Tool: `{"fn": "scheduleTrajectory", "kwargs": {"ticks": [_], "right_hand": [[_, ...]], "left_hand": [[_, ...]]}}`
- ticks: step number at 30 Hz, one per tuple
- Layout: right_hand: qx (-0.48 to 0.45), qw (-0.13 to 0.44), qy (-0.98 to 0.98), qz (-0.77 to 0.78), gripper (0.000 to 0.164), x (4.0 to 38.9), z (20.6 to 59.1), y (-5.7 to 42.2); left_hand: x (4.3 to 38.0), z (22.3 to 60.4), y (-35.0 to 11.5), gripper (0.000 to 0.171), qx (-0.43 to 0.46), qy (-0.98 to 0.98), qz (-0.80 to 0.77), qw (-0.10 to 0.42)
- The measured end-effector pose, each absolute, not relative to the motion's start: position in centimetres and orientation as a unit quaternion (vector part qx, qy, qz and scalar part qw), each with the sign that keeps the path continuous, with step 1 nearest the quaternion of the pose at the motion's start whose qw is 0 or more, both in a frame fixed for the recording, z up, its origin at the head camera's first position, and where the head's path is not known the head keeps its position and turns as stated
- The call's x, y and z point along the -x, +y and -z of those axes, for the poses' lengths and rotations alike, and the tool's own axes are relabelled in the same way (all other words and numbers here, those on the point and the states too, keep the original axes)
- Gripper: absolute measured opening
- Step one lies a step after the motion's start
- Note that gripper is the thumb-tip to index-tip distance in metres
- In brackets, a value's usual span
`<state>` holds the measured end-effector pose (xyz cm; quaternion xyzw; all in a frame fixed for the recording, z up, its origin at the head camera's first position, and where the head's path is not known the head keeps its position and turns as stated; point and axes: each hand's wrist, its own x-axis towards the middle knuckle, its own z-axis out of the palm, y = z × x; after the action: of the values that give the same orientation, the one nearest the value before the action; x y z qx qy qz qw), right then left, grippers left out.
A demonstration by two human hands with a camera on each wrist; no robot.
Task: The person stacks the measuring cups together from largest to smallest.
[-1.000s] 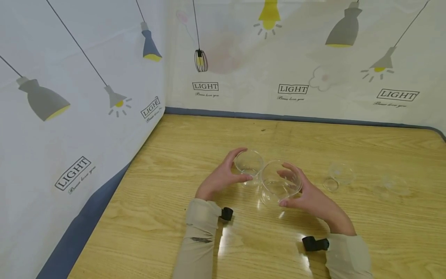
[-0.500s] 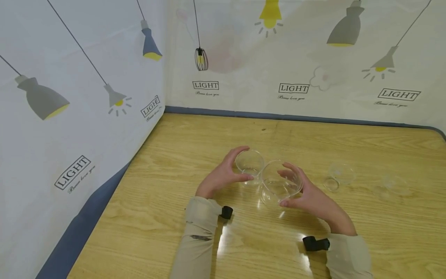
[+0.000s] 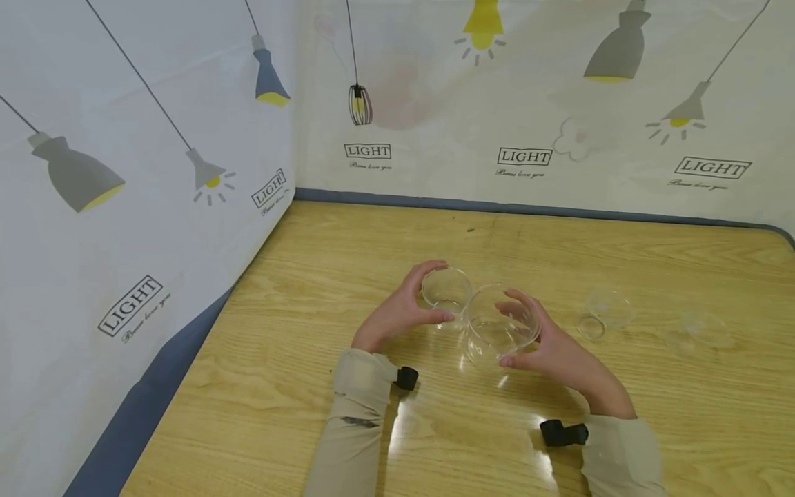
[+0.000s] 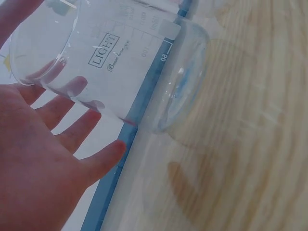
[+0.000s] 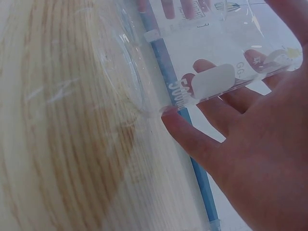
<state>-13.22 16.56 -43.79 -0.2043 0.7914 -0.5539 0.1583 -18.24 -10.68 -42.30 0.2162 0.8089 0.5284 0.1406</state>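
Near the middle of the table, two clear beakers stand side by side, seemingly touching, in the head view. My left hand holds the smaller beaker, thumb on the near side and fingers round the far side. Its wall carries printed graduation marks in the left wrist view. My right hand grips the larger beaker from the right in the same way. In the right wrist view, this larger beaker bears a "500" marking. Both bases appear to be on the table. No contents can be made out.
To the right stand a clear vessel with a small ring and a wider round part, and another faint clear vessel. Their kind is hard to tell. Cloth walls with printed lamps border the table at the back and left.
Almost nothing differs. Both hands keep hold of the two beakers in the same place; the whole view has shifted very slightly.
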Motion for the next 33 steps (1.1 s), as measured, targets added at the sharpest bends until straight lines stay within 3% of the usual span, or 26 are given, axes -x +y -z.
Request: {"fn": "scheduleTrajectory", "kwargs": {"ticks": [8,16,33], "right_hand": [[0.208,0.165,0.791,0.552,0.093,13.3,43.7,16.6],[0.201,0.161,0.786,0.562,0.094,13.2,43.6,16.5],[0.207,0.163,0.783,0.563,0.096,13.3,43.8,16.6]], "left_hand": [[19.0,44.0,-10.7,0.081,-0.229,0.805,-0.534,0.118],[17.8,41.4,-10.6,0.082,-0.208,0.795,-0.551,0.147],[17.4,40.2,-11.7,0.077,-0.232,0.784,-0.562,0.129]]}}
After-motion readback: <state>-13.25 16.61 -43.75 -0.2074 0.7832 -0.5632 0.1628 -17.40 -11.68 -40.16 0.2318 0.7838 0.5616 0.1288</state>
